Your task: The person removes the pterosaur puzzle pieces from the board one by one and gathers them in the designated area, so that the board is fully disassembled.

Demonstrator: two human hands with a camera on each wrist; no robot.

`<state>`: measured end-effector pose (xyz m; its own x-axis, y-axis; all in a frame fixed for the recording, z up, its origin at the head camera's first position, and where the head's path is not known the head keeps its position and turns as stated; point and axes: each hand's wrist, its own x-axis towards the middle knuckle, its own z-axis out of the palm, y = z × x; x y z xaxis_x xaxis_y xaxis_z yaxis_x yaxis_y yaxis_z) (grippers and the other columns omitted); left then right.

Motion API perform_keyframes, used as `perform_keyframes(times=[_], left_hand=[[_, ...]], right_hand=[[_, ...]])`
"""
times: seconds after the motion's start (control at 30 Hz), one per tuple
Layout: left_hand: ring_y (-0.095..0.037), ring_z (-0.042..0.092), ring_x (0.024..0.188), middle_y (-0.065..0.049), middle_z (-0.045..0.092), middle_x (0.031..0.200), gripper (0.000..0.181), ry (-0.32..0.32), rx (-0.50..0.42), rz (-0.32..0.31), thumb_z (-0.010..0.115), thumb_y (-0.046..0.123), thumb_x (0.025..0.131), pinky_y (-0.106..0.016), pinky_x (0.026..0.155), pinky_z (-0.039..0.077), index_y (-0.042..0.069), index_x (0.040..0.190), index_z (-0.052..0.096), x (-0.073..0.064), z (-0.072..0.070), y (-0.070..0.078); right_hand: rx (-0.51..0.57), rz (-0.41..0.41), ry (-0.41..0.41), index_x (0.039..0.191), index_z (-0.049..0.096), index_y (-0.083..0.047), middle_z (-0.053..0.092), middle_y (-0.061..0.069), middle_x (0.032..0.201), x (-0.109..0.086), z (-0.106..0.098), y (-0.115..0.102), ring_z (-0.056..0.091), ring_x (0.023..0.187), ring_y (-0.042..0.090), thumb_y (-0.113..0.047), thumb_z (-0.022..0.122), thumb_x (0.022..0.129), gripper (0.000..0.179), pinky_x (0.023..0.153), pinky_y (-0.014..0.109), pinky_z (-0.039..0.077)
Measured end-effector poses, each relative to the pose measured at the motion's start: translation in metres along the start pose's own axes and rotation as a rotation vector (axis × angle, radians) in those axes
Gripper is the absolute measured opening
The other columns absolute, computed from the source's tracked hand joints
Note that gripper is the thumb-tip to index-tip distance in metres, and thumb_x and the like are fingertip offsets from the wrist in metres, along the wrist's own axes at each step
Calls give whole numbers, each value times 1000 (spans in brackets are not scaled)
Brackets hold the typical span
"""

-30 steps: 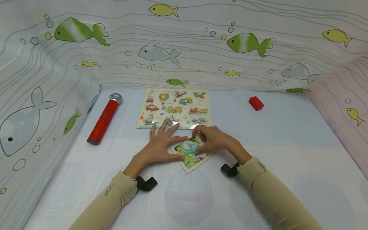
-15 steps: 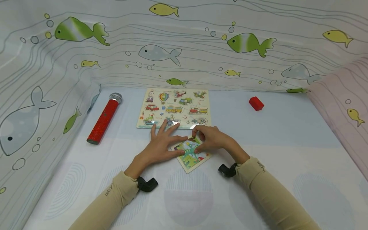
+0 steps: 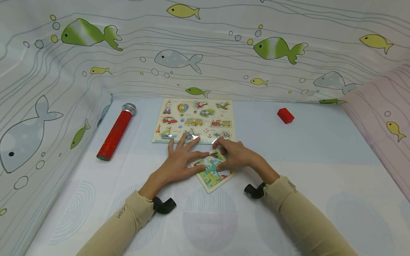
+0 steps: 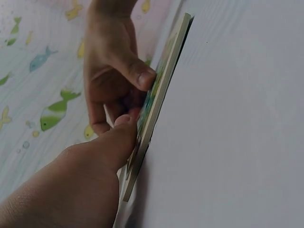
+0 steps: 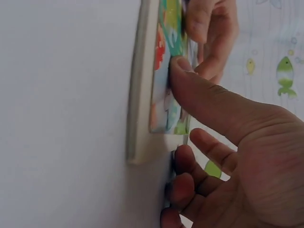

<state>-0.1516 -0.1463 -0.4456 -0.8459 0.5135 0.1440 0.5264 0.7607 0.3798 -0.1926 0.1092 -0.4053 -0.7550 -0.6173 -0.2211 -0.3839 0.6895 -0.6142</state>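
In the head view a small square jigsaw puzzle (image 3: 211,177) with a green dinosaur picture and a pale frame lies on the table, one corner towards the person. My left hand (image 3: 177,163) is spread flat at its left side, with thumb and index fingertip on the picture. My right hand (image 3: 237,154) grips the puzzle's far right side, index finger bent at the far corner. In the right wrist view the right thumb (image 5: 190,85) presses on the picture while other fingers curl beside the frame's edge. Seen from the left wrist, the puzzle board (image 4: 159,104) is edge-on between both hands.
Behind the hands lies a larger puzzle board (image 3: 195,115) with vehicle pictures. A red microphone (image 3: 116,133) with a silver head is at the left, and a red block (image 3: 285,115) at the back right. Fish-patterned cloth (image 3: 224,42) stands up behind the table.
My left thumb has slid up from the puzzle's lower left edge further onto the picture. The right index finger has shifted very slightly left at the far corner.
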Motion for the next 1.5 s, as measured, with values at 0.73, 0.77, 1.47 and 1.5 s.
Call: perform_keyframes(times=[0.73, 0.77, 1.47, 1.5], left_hand=[[-47, 7, 157, -3, 39, 164, 41, 38, -17, -6, 63, 59, 94, -79, 114, -1, 43, 132, 67, 0, 2, -1], [-47, 7, 157, -3, 39, 164, 41, 38, -18, -5, 63, 59, 94, -79, 114, -1, 43, 132, 67, 0, 2, -1], [-46, 10, 157, -4, 36, 166, 41, 28, -10, 5, 66, 60, 90, -78, 114, 3, 36, 123, 71, 0, -1, 2], [-46, 10, 157, -5, 35, 166, 42, 28, -11, 8, 66, 60, 90, -78, 114, 4, 35, 123, 71, 0, -1, 2]], right_hand=[[51, -52, 116, 128, 63, -6, 59, 8, 113, -13, 12, -9, 52, 93, 19, -16, 85, 82, 52, 81, 31, 44], [59, -60, 121, 129, 63, -5, 59, 9, 113, -14, 13, -9, 51, 90, 18, -15, 84, 83, 51, 78, 29, 44], [97, 5, 204, 126, 65, -7, 63, 8, 106, -11, 21, -8, 55, 91, 20, -11, 79, 88, 41, 80, 31, 46], [98, 14, 207, 126, 64, -6, 62, 8, 105, -11, 21, -8, 54, 90, 20, -11, 79, 88, 41, 80, 32, 46]])
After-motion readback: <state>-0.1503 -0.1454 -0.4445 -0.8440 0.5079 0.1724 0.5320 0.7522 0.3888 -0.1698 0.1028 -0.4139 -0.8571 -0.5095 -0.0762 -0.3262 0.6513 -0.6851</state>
